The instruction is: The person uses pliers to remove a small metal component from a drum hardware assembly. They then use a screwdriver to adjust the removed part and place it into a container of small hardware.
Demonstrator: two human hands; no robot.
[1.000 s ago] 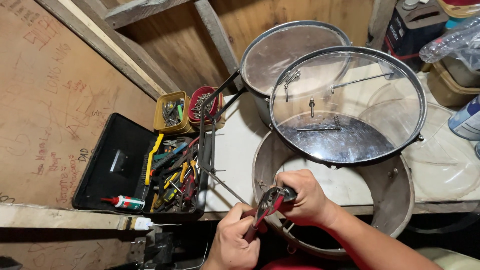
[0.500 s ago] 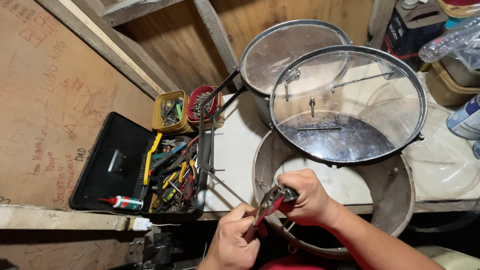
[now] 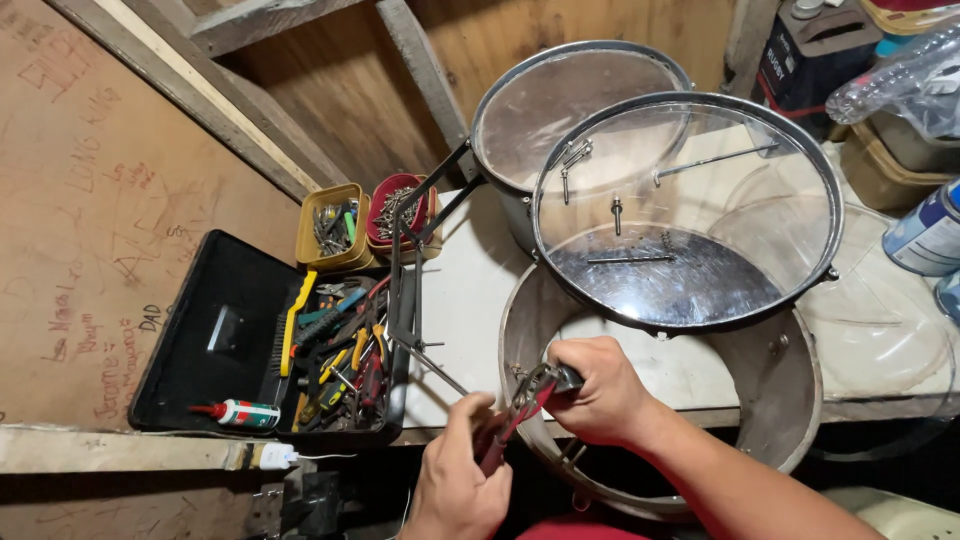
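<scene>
Head view, surface: a pale worktop [image 3: 470,300] is set against brown board walls marked with scribbles; wooden beams are seen above.
Drums: a bare metal drum shell [image 3: 770,400] lies at the worktop's front edge; a clear-skinned drum [image 3: 690,215] rests tilted on it, with a second drum [image 3: 575,95] behind.
Right hand [image 3: 600,390]: closed around the head of red-handled pliers [image 3: 520,415], at the shell's rim.
Left hand [image 3: 460,480]: fingers closed on the pliers' handles.
Change: hands, pliers and drums are placed as half a second ago; only the view is slightly shifted.
Packages: a black toolbox [image 3: 230,350] is open at left, a small white tube with red cap [image 3: 235,413] inside; a yellow tub [image 3: 332,228] and a red tub [image 3: 397,210] of screws stand behind it; a blue-and-white can [image 3: 925,235] is at far right.
</scene>
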